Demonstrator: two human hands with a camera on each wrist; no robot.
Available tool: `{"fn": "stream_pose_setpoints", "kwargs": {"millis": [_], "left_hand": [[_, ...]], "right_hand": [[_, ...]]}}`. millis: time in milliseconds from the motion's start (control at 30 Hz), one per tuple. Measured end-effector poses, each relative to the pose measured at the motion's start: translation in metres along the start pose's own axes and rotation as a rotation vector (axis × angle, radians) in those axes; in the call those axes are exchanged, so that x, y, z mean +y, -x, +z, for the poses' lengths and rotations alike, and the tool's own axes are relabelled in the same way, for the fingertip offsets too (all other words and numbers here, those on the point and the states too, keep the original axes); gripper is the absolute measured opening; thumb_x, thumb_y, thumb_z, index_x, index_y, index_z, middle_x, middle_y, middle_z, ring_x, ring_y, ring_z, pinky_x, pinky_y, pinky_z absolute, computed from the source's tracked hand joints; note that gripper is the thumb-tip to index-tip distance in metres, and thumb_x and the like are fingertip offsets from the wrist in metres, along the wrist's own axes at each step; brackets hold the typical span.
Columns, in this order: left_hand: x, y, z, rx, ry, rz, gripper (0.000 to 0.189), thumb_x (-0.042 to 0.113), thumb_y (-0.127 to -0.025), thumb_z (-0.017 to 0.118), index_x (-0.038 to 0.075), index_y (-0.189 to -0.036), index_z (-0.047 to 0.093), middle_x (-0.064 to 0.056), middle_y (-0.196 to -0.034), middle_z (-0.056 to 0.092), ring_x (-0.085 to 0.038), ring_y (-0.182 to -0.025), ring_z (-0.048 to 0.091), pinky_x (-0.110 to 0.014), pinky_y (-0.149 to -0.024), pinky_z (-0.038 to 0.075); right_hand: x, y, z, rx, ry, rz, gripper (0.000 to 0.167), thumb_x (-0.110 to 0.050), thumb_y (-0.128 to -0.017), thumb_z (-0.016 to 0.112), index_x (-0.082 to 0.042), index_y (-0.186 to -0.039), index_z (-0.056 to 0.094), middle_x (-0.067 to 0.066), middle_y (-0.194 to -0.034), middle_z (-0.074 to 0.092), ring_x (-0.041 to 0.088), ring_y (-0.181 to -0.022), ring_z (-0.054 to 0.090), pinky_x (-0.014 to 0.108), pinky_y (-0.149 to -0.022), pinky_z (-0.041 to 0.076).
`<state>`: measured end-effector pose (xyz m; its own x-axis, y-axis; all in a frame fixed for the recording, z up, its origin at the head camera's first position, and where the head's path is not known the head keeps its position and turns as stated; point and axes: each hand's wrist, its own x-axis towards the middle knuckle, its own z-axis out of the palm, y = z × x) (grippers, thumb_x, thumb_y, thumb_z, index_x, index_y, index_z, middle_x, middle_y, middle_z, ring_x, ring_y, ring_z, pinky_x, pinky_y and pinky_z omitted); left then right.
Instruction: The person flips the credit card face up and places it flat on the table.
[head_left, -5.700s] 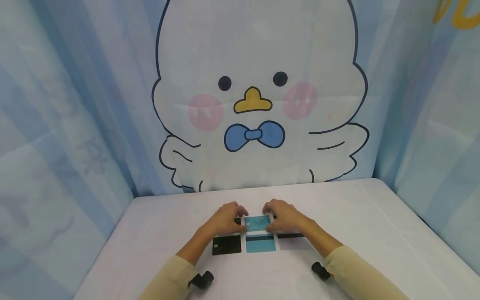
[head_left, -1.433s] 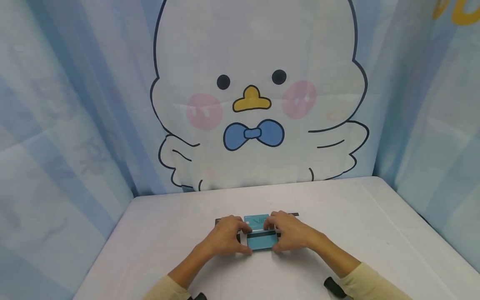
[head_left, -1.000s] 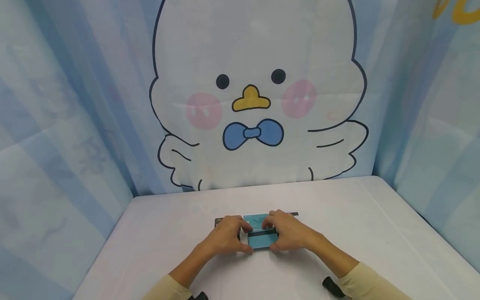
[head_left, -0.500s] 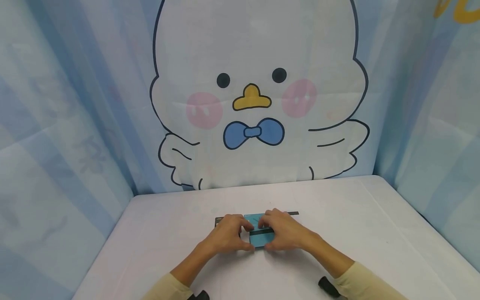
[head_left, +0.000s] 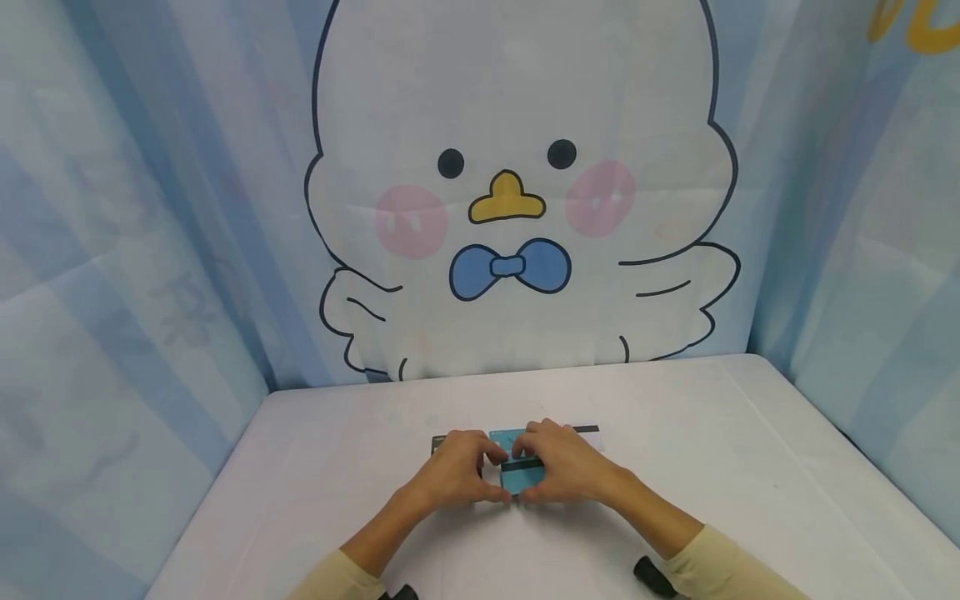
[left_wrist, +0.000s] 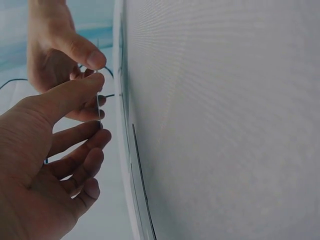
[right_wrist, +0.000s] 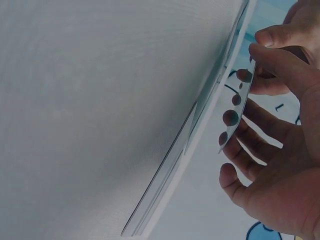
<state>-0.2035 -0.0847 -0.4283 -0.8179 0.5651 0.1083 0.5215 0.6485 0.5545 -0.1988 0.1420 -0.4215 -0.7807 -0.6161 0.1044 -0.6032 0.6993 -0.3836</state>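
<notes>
Both hands pinch a light blue card [head_left: 522, 477] with a dark magnetic stripe. Its edge is seen in the left wrist view, held clear of the tabletop. My left hand [head_left: 452, 471] grips its left end, thumb at the near edge and fingertips at the far edge. My right hand [head_left: 568, 463] holds it the same way farther right, covering its right part. In the right wrist view, the thin card [right_wrist: 246, 95] shows fingertip reflections. Behind it a blue card [head_left: 501, 436] lies partly hidden by the hands.
A black card [head_left: 437, 442] peeks out behind the left hand, and a pale card with a black stripe [head_left: 588, 431] beyond the right hand. They lie on a white-covered table [head_left: 675, 433]. A printed cartoon curtain [head_left: 510, 333] stands behind it.
Both hands have come nearer from the back row's VIP card to the striped blue card. Lately the right hand has slid left along it, closer to the left hand, which has barely moved.
</notes>
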Motion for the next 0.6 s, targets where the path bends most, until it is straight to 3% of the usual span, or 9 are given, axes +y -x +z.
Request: {"fn": "stream_pose_setpoints", "kwargs": {"millis": [300, 533, 600], "left_hand": [[0.0003, 0.0018, -0.0011, -0.007, 0.048, -0.002, 0.045, 0.032, -0.075, 0.095, 0.012, -0.113, 0.080, 0.002, -0.096, 0.074, -0.002, -0.067, 0.053, -0.019, -0.058, 0.046], [-0.0041, 0.0052, -0.0015, 0.004, 0.098, 0.007, 0.047, 0.034, -0.078, 0.092, 0.012, -0.117, 0.078, 0.000, -0.102, 0.075, -0.015, -0.084, 0.065, -0.020, -0.067, 0.050], [-0.0055, 0.0064, -0.0013, 0.004, 0.114, 0.010, 0.048, 0.035, -0.079, 0.091, 0.012, -0.119, 0.077, 0.000, -0.106, 0.076, -0.014, -0.088, 0.067, -0.021, -0.072, 0.052]], "right_hand": [[0.0014, 0.0008, -0.0021, 0.003, -0.035, 0.016, 0.044, -0.037, -0.077, 0.089, -0.018, -0.113, 0.072, -0.007, -0.102, 0.063, 0.011, -0.096, 0.051, 0.038, -0.085, 0.043], [0.0053, 0.0041, -0.0039, 0.031, -0.052, 0.027, 0.046, -0.039, -0.077, 0.090, -0.019, -0.113, 0.072, -0.008, -0.100, 0.064, 0.013, -0.094, 0.055, 0.036, -0.084, 0.045], [0.0069, 0.0050, -0.0041, 0.040, -0.062, 0.025, 0.046, -0.039, -0.077, 0.090, -0.018, -0.113, 0.072, -0.009, -0.100, 0.064, 0.012, -0.092, 0.056, 0.034, -0.083, 0.046]]}}
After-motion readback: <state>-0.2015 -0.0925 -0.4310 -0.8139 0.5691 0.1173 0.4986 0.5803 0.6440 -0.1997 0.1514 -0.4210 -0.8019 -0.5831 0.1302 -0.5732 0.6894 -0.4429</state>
